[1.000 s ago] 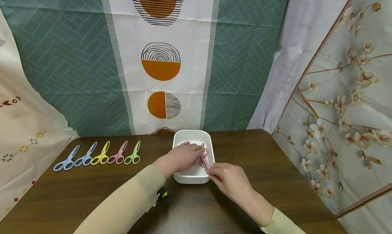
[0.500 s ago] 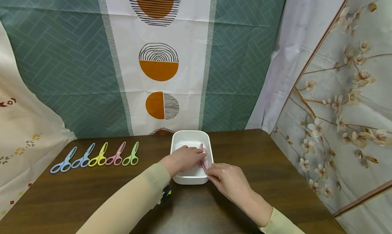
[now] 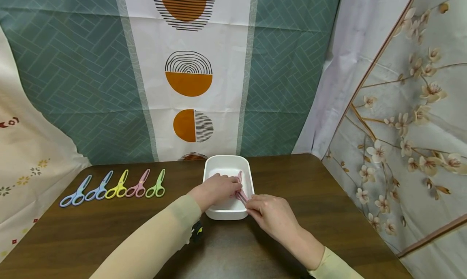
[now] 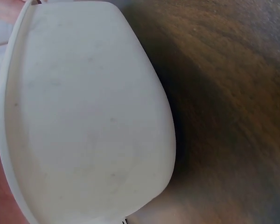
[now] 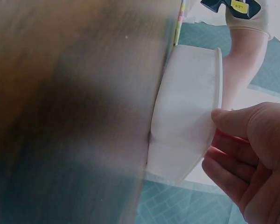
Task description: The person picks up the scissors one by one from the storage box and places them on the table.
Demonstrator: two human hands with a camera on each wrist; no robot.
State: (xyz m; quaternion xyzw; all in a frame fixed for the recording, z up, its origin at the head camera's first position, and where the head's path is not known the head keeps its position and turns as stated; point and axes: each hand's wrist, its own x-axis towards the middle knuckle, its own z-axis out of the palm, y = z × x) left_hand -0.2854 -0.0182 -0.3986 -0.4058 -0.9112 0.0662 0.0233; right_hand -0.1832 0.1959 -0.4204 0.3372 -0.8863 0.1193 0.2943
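A white plastic tub [image 3: 227,215] stands on the table, with pink scissors [image 3: 240,195] inside it. My left hand [image 3: 219,188] reaches into the tub and grips the scissors near their handles, covering most of them. At the tub's near right corner, my right hand [image 3: 271,212] pinches the near end of the scissors beside the rim. The right wrist view shows the right thumb [image 5: 233,120] against the rim of the tub, with the other fingers bent below it. In the left wrist view the tub's outer wall [image 4: 93,112] hides the left fingertips.
On the left of the brown table [image 3: 109,234] lie several scissors in a row: blue ones [image 3: 76,198], yellow ones [image 3: 118,189], pink ones [image 3: 138,189] and green ones [image 3: 156,189]. A patterned curtain [image 3: 204,100] hangs behind the tub.
The left hand has shifted slightly left and its fingers have drawn in on the pink scissors, whose near part now slants more. The right hand stays at the corner. The view turned slightly.
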